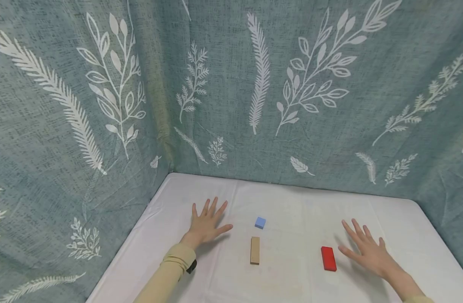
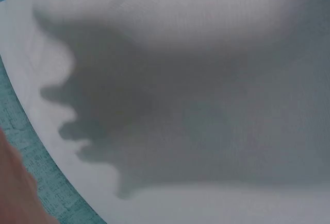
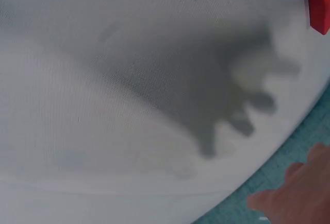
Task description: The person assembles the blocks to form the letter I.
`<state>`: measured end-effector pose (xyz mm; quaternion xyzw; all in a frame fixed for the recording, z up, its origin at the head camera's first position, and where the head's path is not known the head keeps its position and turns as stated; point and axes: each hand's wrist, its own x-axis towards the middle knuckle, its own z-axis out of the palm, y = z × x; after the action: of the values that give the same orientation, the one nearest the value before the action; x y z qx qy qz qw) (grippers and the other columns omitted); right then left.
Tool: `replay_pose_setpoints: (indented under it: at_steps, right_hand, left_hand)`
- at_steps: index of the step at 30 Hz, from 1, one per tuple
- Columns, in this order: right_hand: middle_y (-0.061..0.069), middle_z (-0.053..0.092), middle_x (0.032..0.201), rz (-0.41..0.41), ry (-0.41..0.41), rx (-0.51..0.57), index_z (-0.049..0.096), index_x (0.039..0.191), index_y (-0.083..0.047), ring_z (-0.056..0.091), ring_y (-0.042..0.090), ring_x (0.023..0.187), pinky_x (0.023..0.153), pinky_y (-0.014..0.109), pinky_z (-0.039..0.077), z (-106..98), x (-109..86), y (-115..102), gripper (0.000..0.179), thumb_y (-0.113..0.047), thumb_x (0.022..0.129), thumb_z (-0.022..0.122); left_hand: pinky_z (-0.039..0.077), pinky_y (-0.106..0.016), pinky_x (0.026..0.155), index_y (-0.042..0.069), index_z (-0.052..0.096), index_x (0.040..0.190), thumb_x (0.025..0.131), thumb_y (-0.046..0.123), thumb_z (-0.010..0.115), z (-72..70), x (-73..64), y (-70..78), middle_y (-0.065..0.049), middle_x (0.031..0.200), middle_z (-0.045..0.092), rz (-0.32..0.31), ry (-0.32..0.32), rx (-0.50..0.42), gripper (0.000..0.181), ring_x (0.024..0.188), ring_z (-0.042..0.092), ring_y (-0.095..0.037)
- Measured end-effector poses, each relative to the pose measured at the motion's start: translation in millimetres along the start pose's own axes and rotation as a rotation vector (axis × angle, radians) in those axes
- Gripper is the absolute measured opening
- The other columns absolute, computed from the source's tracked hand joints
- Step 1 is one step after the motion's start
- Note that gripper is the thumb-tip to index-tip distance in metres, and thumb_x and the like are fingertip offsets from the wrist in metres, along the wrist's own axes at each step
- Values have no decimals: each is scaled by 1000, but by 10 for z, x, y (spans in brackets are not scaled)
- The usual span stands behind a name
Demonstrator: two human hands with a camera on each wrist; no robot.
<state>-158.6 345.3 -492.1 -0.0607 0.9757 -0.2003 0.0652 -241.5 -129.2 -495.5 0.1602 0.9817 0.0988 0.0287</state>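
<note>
Three blocks lie on the white table: a small blue cube, a long tan block just in front of it, and a flat red block to the right. My left hand hovers flat with fingers spread, left of the blue cube and tan block, holding nothing. Right of the red block, my right hand is spread the same way, close to it but apart. The left wrist view shows only a hand's shadow on the cloth. An edge of the red block shows in the right wrist view.
Teal curtains with white leaf prints close off the back and both sides of the table. The table's left edge runs diagonally beside my left sleeve.
</note>
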Motion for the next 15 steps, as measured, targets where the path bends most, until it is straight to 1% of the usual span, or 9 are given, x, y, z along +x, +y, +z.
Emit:
replay_pose_setpoints:
  at_steps: [5, 10, 15]
  right_hand:
    - [22, 10, 158, -27, -6, 27, 12, 153, -27, 9, 56, 138, 92, 84, 3, -2, -9, -59, 80, -54, 90, 53]
    - [21, 10, 158, -48, -17, 52, 14, 153, -27, 10, 54, 139, 94, 83, 3, 16, -9, -101, 78, -53, 91, 53]
    - [20, 14, 158, -67, -25, 68, 15, 153, -30, 13, 53, 139, 96, 82, 5, 46, -31, -145, 76, -52, 91, 54]
  left_hand:
    - [1, -72, 111, 25, 19, 152, 89, 66, 43, 7, -13, 21, -13, 160, 13, 31, 6, -10, 79, 147, 11, -38]
    - [1, -72, 112, 27, 18, 152, 89, 66, 43, 2, -5, 46, -11, 160, 13, 51, 1, -16, 79, 147, 10, -37]
    - [5, -71, 112, 28, 19, 152, 90, 66, 41, 20, -1, 80, -11, 160, 15, 92, 5, -9, 77, 147, 12, -36]
